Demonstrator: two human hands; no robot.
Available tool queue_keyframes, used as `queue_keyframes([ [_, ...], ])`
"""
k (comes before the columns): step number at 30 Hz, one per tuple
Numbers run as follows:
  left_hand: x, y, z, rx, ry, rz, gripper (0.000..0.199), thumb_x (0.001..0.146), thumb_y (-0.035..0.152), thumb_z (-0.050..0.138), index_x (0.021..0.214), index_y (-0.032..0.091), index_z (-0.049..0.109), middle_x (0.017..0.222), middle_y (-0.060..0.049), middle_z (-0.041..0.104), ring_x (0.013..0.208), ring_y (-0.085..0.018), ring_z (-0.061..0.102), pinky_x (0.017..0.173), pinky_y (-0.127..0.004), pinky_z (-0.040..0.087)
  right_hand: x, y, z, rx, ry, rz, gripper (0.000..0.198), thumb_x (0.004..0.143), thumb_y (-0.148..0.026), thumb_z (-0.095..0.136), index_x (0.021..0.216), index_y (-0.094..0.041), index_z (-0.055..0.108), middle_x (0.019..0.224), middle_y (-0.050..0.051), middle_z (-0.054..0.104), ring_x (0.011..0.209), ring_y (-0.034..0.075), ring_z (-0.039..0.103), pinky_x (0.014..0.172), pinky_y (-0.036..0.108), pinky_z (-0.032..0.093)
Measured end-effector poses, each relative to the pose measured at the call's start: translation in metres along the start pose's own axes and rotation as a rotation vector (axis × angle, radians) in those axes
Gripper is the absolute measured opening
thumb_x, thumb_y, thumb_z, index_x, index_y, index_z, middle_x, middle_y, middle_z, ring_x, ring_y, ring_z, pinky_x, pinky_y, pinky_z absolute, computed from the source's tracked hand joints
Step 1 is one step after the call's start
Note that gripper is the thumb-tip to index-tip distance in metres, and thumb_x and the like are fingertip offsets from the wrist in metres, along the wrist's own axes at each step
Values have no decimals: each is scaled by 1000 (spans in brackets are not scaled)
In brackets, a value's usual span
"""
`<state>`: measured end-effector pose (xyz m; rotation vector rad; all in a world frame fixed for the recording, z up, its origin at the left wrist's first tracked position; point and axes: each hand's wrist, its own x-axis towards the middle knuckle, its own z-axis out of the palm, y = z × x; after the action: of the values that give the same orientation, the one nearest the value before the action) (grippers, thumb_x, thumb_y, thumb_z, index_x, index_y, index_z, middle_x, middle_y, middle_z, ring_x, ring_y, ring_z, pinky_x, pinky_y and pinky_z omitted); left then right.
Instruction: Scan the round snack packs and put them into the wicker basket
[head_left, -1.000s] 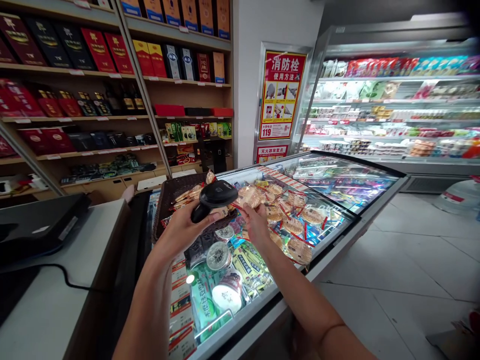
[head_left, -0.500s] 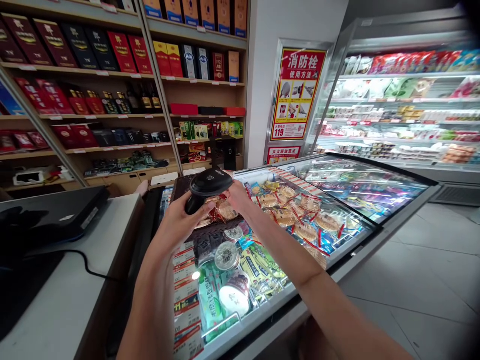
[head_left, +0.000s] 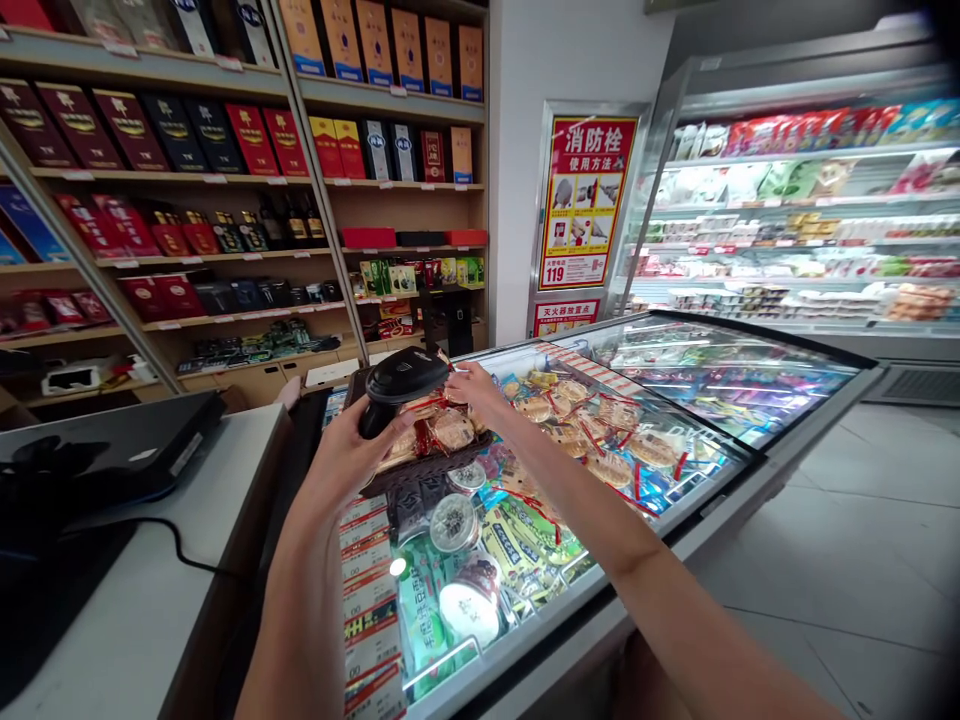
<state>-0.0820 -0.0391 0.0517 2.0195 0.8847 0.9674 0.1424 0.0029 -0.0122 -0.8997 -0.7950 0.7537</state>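
My left hand [head_left: 349, 450] is wrapped round the handle of a black handheld barcode scanner [head_left: 405, 378], its head pointing right. Close to the scanner's front, my right hand [head_left: 472, 388] has its fingers bent and pinched at a wrapped pastry, mostly hidden by the fingers and the scanner. Under both hands stands a dark woven basket [head_left: 420, 472] holding several clear-wrapped pastries [head_left: 452, 430] with red strips. More wrapped pastries [head_left: 611, 467] lie spread on the freezer's glass top, right of my forearm. One red-edged pack [head_left: 525, 492] lies partly beneath that forearm.
Ice-cream tubs [head_left: 454, 522] and bars show through the chest freezer's glass [head_left: 675, 375]. At left is a white counter [head_left: 187, 590] with a black device [head_left: 142, 440] and a cable. Shelves of boxed bottles [head_left: 169, 130] line the back; a refrigerated display [head_left: 810, 220] stands at right.
The camera view has tilted up slightly. A red-edged pack now shows on the glass below my right forearm. The scanner has shifted a little left, and my right hand stays by the basket.
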Motion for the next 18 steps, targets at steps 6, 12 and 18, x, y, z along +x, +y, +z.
queue_keyframes([
  [6, -1, 1, 14, 90, -46, 36, 48, 75, 63, 66, 92, 18, 64, 57, 5, 49, 54, -13, 45, 50, -23, 34, -50, -31, -108, -548, -3, -85, 25, 68, -35, 79, 86, -22, 67, 81, 0, 66, 73, 16, 61, 70, 30, 50],
  [12, -2, 8, 27, 158, -97, 61, 53, 73, 67, 65, 90, 17, 65, 57, 5, 49, 53, -13, 44, 50, -24, 32, -113, -20, -192, -876, -56, 67, 40, 38, -25, 93, 67, -23, 66, 61, -3, 58, 61, 16, 51, 67, 30, 43],
  [18, -5, 13, 36, 179, -117, 63, 58, 72, 69, 64, 97, 17, 66, 58, 2, 56, 55, -16, 51, 51, -24, 36, -143, 3, -197, -781, 94, -20, 53, 22, -28, 94, 65, -23, 64, 66, -5, 57, 60, 13, 48, 56, 24, 37],
])
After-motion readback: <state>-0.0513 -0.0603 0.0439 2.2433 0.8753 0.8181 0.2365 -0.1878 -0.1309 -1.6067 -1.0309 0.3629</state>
